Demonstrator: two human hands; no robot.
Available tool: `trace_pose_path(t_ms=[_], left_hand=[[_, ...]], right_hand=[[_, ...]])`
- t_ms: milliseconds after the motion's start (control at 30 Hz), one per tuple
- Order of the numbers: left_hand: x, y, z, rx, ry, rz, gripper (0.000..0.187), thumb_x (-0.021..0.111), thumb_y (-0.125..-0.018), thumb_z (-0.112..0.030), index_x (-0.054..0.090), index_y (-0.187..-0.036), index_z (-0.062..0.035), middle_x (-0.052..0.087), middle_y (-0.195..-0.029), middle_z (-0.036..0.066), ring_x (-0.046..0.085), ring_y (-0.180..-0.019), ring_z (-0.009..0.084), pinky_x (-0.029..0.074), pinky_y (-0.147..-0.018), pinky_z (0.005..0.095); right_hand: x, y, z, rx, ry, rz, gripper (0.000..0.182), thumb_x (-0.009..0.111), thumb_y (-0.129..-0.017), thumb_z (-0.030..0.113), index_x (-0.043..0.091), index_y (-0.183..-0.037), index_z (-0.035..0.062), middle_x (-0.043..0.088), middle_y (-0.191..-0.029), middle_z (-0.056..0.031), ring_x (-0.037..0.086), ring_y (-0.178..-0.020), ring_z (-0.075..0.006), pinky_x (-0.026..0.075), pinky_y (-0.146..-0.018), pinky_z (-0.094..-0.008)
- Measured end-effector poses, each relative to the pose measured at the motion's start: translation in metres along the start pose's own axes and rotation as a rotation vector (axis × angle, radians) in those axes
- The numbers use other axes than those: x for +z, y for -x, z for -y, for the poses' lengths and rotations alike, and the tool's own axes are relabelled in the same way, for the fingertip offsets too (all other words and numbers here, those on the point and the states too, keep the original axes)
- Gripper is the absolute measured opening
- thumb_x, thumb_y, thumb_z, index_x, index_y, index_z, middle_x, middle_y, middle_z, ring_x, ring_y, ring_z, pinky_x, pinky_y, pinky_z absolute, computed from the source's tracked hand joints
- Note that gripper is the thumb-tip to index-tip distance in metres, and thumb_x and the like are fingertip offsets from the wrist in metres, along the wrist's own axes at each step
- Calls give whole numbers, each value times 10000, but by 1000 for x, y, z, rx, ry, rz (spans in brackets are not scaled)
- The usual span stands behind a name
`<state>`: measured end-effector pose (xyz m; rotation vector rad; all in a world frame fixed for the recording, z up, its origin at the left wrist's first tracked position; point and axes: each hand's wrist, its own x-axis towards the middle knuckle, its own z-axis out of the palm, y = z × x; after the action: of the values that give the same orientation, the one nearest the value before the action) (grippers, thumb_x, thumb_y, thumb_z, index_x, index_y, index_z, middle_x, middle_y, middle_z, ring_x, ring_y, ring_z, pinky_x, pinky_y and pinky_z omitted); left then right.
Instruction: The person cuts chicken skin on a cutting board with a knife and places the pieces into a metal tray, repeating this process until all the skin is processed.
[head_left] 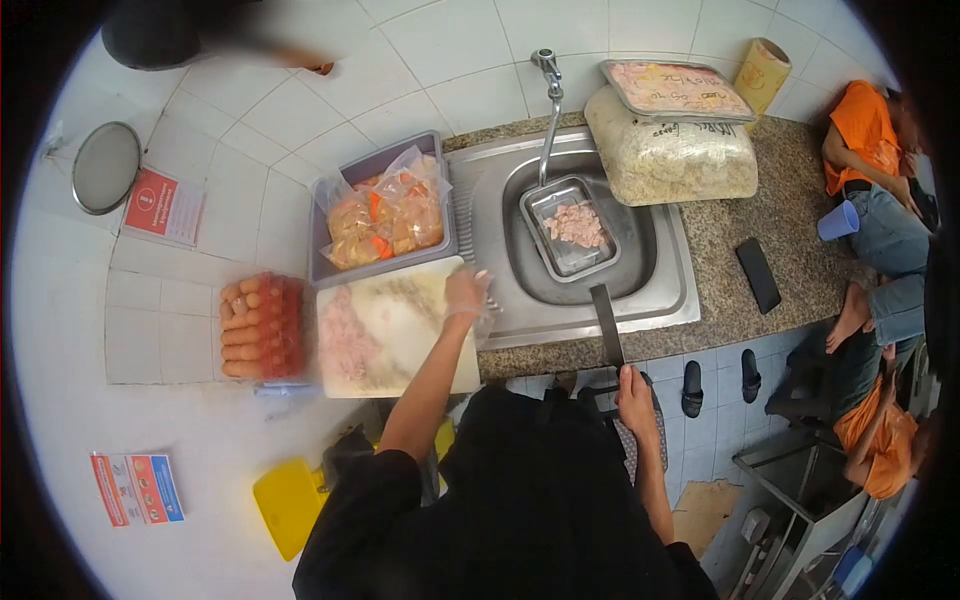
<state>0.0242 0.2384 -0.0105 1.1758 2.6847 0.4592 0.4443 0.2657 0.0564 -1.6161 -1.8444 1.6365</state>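
My left hand [465,292], in a loose clear plastic glove, is over the right edge of a white cutting board [410,320], beside the sink; its fingers are blurred and I cannot tell whether they hold anything. Small pieces of pale pink raw meat [347,338] lie spread along the board's left side. My right hand [637,396] is closed round the handle of a kitchen knife [606,322], whose broad blade points up over the sink's front rim. In the sink [520,262], a metal tray [583,268] holds more chopped pink meat [575,225].
A grey bin [447,215] of bagged food [385,220] stands behind the board, with stacked eggs [243,325] to its left. Right of the faucet [545,120], a wrapped tray [680,90] tops a large bag [665,150]. A phone [758,275] lies on the counter; people in orange sit at right.
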Motion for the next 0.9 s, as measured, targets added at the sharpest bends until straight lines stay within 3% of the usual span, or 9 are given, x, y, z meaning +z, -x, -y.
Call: trace_pose_path(t_ms=[100,133,233,400,467,600,700,800,900], left_hand=[[-45,-17,-86,4,379,112,432,681,-918,-467,742,-863,-43,725,-871,177,715,-794,304,551,-735,442],[-22,-32,-86,-24,704,272,484,703,-941,-380,695,-1219,16,757,-1042,166,738,-886,292,584,-794,416],[-63,-12,-114,5,927,176,456,688,-966,-337,671,-1291,-18,738,-1157,157,711,-1044,251,560,-890,409],[-66,36,-12,340,550,-399,312,677,-946,-187,675,-1213,-25,705,-1174,169,696,-1017,303,539,-919,414],[-65,71,60,125,552,-525,297,676,-910,-135,685,-1189,-35,704,-1127,177,674,-1008,348,526,-931,455],[-107,115,203,-256,-629,-457,286,563,-932,-164,703,-1169,-90,705,-1070,149,664,-1018,313,514,-910,443],[-145,128,231,-242,-444,-358,301,521,-949,-195,693,-1173,-92,711,-1047,128,681,-969,307,524,-868,425],[-175,121,232,-344,-618,-49,204,560,-926,-161,734,-997,-80,719,-1012,155,695,-966,321,539,-852,431],[-180,120,259,-306,-474,-92,258,601,-890,-119,731,-1101,-50,728,-1063,160,703,-954,326,556,-829,430]], right_hand=[[4,4,-22,-8,81,-91,527,378,-1103,415,586,-1076,-68,637,-931,-330,601,-902,-527,455,-764,-522],[-1,9,-13,70,22,-17,543,383,-1100,427,594,-1087,-73,660,-883,-289,611,-843,-494,464,-762,-523],[9,4,-47,-5,53,-74,505,355,-1108,489,541,-911,63,453,-619,-5,453,-499,-117,349,-447,-301],[13,7,0,58,-2,57,501,355,-1112,470,539,-929,41,479,-611,-28,468,-476,-130,359,-432,-313],[25,1,9,-31,-1,75,493,359,-1114,456,531,-915,39,499,-603,-36,471,-467,-137,369,-429,-325],[48,-13,37,-91,49,144,464,367,-1118,438,511,-887,61,473,-607,-16,472,-510,-115,377,-468,-313],[67,-20,59,-76,81,219,459,373,-1117,436,514,-894,61,464,-621,-9,473,-524,-111,386,-487,-311],[92,-20,75,-96,135,214,456,372,-1117,437,515,-899,64,461,-633,-3,463,-519,-107,380,-480,-305],[118,-18,85,-134,127,230,464,374,-1113,454,520,-907,65,461,-630,-4,459,-506,-109,373,-455,-307]])
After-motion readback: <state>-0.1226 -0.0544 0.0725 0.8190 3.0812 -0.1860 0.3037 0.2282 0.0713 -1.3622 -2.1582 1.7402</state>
